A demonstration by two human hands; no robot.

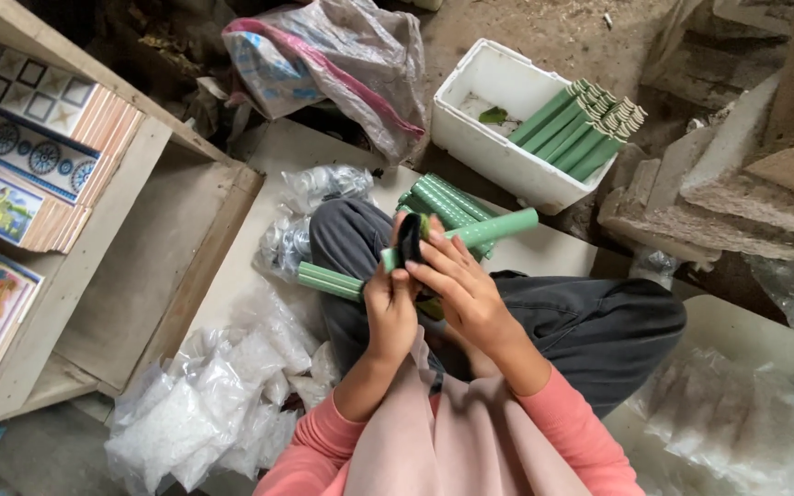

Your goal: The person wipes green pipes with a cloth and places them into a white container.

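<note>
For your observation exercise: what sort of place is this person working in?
Probably a small, informal home workshop for hand assembly. The person sits on the floor among bags of small white parts, a white foam box of green tubes, and rough stone blocks.

Pretty cramped here. Plastic bags [204, 413] pile up at lower left, the wooden shelf [121, 276] walls off the left side. Upper middle is blocked by a big bag [342, 64] and the white box [498, 129] full of green tubes [581, 129]. Stone blocks [737, 174] crowd the right. Only bare board [259, 156] near top centre looks passable.
</note>
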